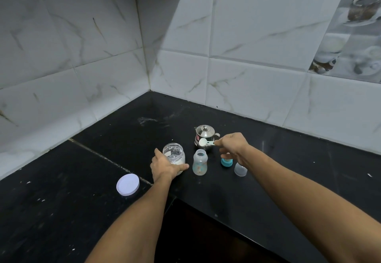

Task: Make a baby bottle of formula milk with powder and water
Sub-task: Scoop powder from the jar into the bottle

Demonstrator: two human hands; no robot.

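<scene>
On the black counter, in the corner of a white tiled wall, the left hand grips a clear powder jar. Its thumb is up the jar's left side and its fingers are curled round the near side, low on the glass. The jar is open, with white powder in its lower part.

Just right of the jar stands the baby bottle, upright, open at the top and touched by neither hand. The right hand pinches the handle of a white measuring scoop between thumb and fingertips, the other fingers curled under. The scoop's bowl points left and is held in the air above and a little beyond the bottle's mouth, in front of a small lidded steel kettle that stands just beyond the bottle. Whether the bowl holds powder cannot be told.

Under the right wrist sit the bottle's teal collar and, nearer and to its right, a clear cap. The jar's white lid lies flat, near and well to the left
</scene>
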